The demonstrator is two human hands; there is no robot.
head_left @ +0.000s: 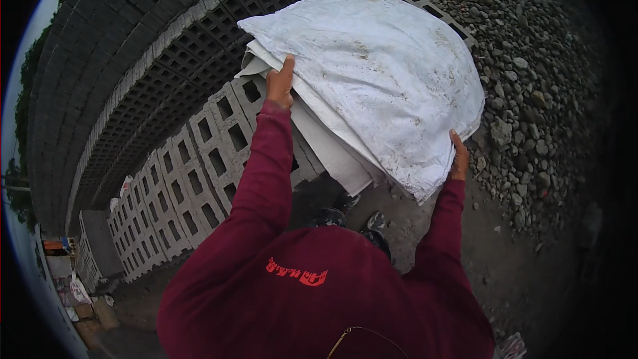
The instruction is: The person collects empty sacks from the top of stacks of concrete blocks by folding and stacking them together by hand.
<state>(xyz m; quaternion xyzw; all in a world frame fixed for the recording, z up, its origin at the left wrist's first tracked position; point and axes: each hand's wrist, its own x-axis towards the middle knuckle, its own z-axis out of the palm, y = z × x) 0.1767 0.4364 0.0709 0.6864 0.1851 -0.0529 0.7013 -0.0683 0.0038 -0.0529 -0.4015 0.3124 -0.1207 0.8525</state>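
A stack of white woven sacks (379, 66), smudged with dirt, spreads out in front of me. My left hand (280, 84) grips its left edge, thumb on top and the other fingers hidden beneath. At the right corner my right hand (459, 156) is closed on the same sacks, its fingers mostly behind the edge. Several layers show along the near left side, where a lower greyish sack (332, 153) hangs below the top one. The sacks lie partly over a row of hollow concrete blocks (216, 136).
Tall stacks of hollow blocks (179, 53) curve along the left. A heap of stones and gravel (525, 106) lies at the right. More blocks (425, 6) show behind the sacks. My shoes (377, 221) stand on bare ground (492, 246).
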